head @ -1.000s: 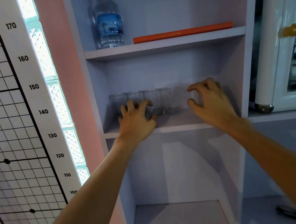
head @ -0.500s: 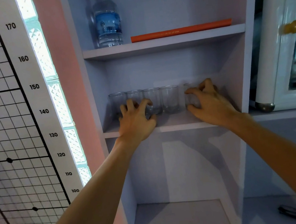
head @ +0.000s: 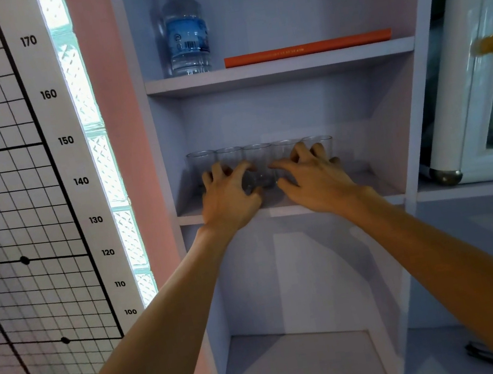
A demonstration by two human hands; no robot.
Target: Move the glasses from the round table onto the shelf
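Several clear glasses (head: 258, 157) stand in a row at the back of the middle shelf (head: 375, 180) of a pale lilac shelf unit. My left hand (head: 229, 200) rests on the shelf's front edge, fingers spread and curled against the second and third glass from the left, gripping none. My right hand (head: 314, 181) reaches in from the right, its fingers curled around the right-end glass (head: 327, 144) and touching its neighbour. The lower parts of most glasses are hidden behind my hands.
On the upper shelf are a water bottle (head: 186, 29) and a flat orange book (head: 307, 48). The compartment below (head: 296, 358) is open. A height chart (head: 51, 152) covers the left wall. A white glass-door cabinet (head: 480, 87) stands at right.
My right hand has moved left along the shelf with the right-end glass, bringing it up against the row. My left hand has stayed where it was.
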